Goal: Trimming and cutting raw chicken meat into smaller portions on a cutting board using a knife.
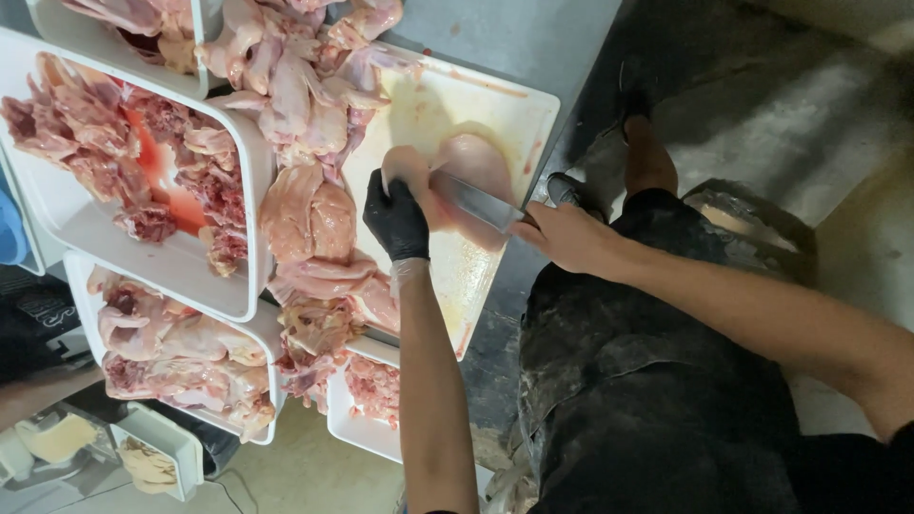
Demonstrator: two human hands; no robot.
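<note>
Presently, the chicken breast (476, 162) is pinned by the gloved left hand (395, 219), fingers pressed together; the right hand (566, 236), at three o'clock, is clenched on the knife (476, 202). A flat blade, clear of fingertips, is advised.

I note the knife (473, 201) blade, centre frame: bare metal, smooth, dull sheen. Cutting board (514, 114), upper centre: white plastic, matt, smeared wet. Chicken piece (466, 167) on it: raw flesh, pale pink, glossy and moist. My left hand (397, 221) wears a black glove, matt, thin rubbery look. Trays (249, 190), left: smooth white plastic. Apron (647, 400), lower right: dark, creased, wet-looking.
</note>
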